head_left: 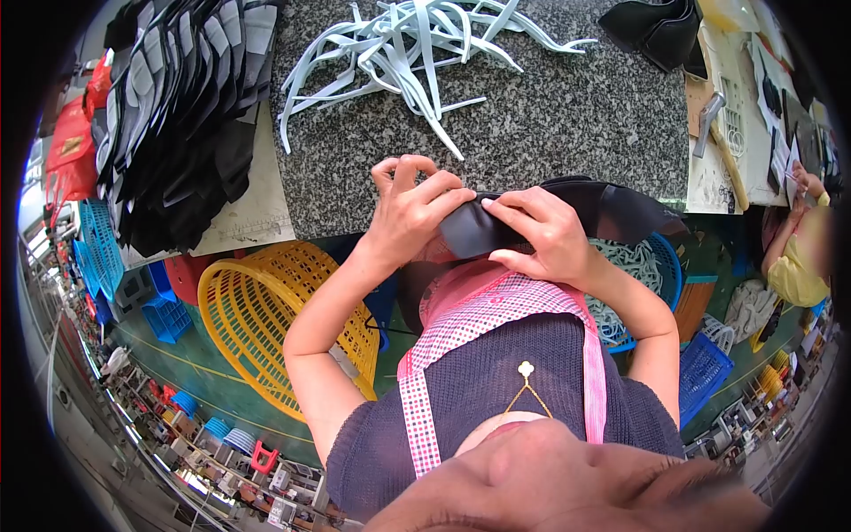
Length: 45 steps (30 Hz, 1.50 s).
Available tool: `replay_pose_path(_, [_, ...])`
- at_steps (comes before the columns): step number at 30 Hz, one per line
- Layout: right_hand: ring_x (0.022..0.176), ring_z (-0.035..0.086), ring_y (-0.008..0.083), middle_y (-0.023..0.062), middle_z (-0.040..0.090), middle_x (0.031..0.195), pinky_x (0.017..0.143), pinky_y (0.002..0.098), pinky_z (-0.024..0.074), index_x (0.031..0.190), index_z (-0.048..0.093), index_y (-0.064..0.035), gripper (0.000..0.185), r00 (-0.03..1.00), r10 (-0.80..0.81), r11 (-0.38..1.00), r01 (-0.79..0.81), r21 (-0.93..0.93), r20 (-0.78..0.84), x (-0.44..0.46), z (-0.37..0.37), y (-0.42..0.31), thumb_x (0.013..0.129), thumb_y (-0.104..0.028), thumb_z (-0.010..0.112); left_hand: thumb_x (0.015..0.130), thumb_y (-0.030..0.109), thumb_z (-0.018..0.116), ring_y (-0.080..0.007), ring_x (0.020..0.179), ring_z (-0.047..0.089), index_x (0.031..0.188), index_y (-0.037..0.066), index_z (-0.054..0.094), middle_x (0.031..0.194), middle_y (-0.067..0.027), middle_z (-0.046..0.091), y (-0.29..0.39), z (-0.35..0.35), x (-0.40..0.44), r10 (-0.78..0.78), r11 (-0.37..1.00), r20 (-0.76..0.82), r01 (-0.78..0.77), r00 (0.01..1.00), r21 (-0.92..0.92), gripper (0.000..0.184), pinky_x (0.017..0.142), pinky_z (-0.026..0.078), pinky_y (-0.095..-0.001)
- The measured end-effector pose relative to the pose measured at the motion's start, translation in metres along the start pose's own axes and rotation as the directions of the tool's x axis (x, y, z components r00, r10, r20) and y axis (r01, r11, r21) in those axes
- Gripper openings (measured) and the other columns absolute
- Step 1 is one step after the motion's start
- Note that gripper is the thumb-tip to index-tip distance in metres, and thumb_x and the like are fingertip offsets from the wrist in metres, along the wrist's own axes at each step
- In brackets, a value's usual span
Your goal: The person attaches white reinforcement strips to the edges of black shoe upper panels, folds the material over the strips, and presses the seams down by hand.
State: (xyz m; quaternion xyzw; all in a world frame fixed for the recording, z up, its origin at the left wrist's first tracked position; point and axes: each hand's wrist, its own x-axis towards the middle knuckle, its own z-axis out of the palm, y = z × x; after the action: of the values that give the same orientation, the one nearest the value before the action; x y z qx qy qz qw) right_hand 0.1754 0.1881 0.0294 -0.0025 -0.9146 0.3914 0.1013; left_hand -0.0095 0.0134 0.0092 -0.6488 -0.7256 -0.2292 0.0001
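A black leather-like piece [474,232] lies over the near edge of a speckled granite slab [612,133], with a longer black part [612,202] stretching to the right. My left hand [415,208] pinches its left end, fingers curled. On the same piece, my right hand [542,232] presses with fingertips at its upper edge and the thumb lower down. The fingertips of both hands are close together. Beyond them on the slab lies a tangle of pale blue-white strips [417,53].
Stacked black and grey pieces [191,115] stand at left. A hammer [709,120] and folded black pieces [651,31] are at right. Below the slab are a yellow basket [257,328] and a blue basket of strips [669,275]. A person in yellow [798,262] sits at far right.
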Motion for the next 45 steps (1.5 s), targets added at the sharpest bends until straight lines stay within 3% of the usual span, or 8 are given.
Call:
replay_pose_path(6, [0.095, 0.061, 0.0151, 0.0011, 0.064, 0.111, 0.078, 0.0308, 0.0467, 0.135, 0.067, -0.0052, 0.071, 0.992, -0.106, 0.922, 0.122, -0.368, 0.065, 0.001, 0.014, 0.003, 0.085, -0.056, 0.071, 0.079, 0.027, 0.069, -0.0130, 0.107, 0.056, 0.104, 0.020, 0.077, 0.110, 0.0110, 0.070, -0.009, -0.003, 0.002, 0.226, 0.923, -0.010, -0.211, 0.974, 0.323, 0.027, 0.098, 0.031, -0.0378])
replay_pose_path(11, [0.103, 0.064, 0.0182, 0.0028, 0.066, 0.117, 0.088, 0.0347, 0.0504, 0.133, 0.069, -0.0049, 0.067, 0.996, -0.080, 0.923, 0.084, -0.374, 0.026, -0.012, 0.012, 0.003, 0.085, -0.052, 0.072, 0.074, 0.001, 0.069, -0.0298, 0.100, 0.071, 0.110, 0.000, 0.072, 0.107, -0.0115, 0.073, 0.029, -0.013, 0.002, 0.024, 0.971, -0.018, -0.027, 1.000, -0.237, 0.036, 0.091, 0.057, -0.0441])
replay_pose_path(17, [0.108, 0.065, 0.0270, 0.0111, 0.068, 0.120, 0.093, 0.0392, 0.0534, 0.136, 0.065, -0.0013, 0.060, 0.994, 0.088, 0.890, -0.105, -0.443, -0.058, -0.057, -0.032, 0.014, 0.088, -0.037, 0.074, 0.080, 0.012, 0.071, -0.0279, 0.128, 0.062, 0.129, -0.006, 0.065, 0.139, -0.0172, 0.063, 0.075, 0.019, 0.004, 0.083, 0.995, 0.136, -0.074, 0.987, -0.070, 0.052, 0.109, 0.049, -0.0403])
replay_pose_path(21, [0.087, 0.069, 0.0310, 0.0137, 0.070, 0.106, 0.076, 0.0399, 0.0572, 0.114, 0.071, 0.0018, 0.031, 0.961, 0.227, 0.974, -0.228, 0.012, -0.160, -0.060, -0.056, 0.016, 0.090, -0.016, 0.075, 0.088, 0.015, 0.060, -0.0260, 0.135, 0.057, 0.135, -0.006, 0.061, 0.146, -0.0171, 0.059, 0.104, 0.042, 0.044, 0.176, 0.973, 0.175, -0.198, 0.969, 0.118, 0.052, 0.112, 0.045, -0.0377])
replay_pose_path(25, [0.061, 0.061, 0.0240, 0.0089, 0.063, 0.070, 0.057, 0.0362, 0.0475, 0.070, 0.062, -0.0040, 0.007, 0.924, -0.063, 0.992, 0.018, -0.123, -0.378, -0.085, -0.094, 0.035, 0.076, -0.006, 0.059, 0.088, 0.012, 0.059, -0.0259, 0.134, 0.057, 0.125, -0.003, 0.063, 0.146, -0.0161, 0.059, 0.101, 0.042, 0.073, 0.216, 0.975, 0.228, -0.221, 0.949, -0.004, 0.040, 0.110, 0.046, -0.0378])
replay_pose_path(29, [0.091, 0.067, 0.0335, 0.0103, 0.070, 0.099, 0.080, 0.0415, 0.0544, 0.095, 0.072, -0.0031, 0.015, 0.923, 0.192, 0.917, -0.289, -0.274, -0.333, -0.095, -0.110, 0.053, 0.080, -0.005, 0.070, 0.089, 0.014, 0.063, -0.0245, 0.114, 0.068, 0.115, -0.002, 0.063, 0.116, -0.0129, 0.073, 0.081, 0.026, 0.099, 0.244, 0.954, 0.197, -0.199, 0.950, -0.222, 0.030, 0.097, 0.054, -0.0365])
replay_pose_path(40, [0.087, 0.066, 0.0208, 0.0096, 0.060, 0.090, 0.066, 0.0313, 0.0535, 0.097, 0.064, -0.0023, 0.029, 0.637, 0.591, 0.760, -0.645, 0.079, -0.495, -0.089, -0.105, 0.088, 0.075, 0.002, 0.081, 0.077, 0.014, 0.070, -0.0146, 0.085, 0.062, 0.112, 0.013, 0.076, 0.090, 0.0019, 0.058, 0.139, 0.066, 0.107, -0.045, 0.997, 0.036, 0.043, 0.998, 0.067, 0.036, 0.060, 0.051, -0.0261])
replay_pose_path(45, [0.106, 0.068, 0.0309, 0.0112, 0.071, 0.113, 0.091, 0.0400, 0.0536, 0.122, 0.070, -0.0064, 0.051, 0.964, 0.031, 0.985, -0.074, -0.155, -0.266, -0.092, -0.122, 0.105, 0.072, 0.002, 0.071, 0.079, 0.015, 0.067, -0.0114, 0.098, 0.062, 0.119, 0.007, 0.075, 0.101, 0.0032, 0.062, 0.138, 0.070, 0.102, 0.089, 0.972, 0.071, -0.103, 0.993, 0.212, 0.041, 0.063, 0.052, -0.0194])
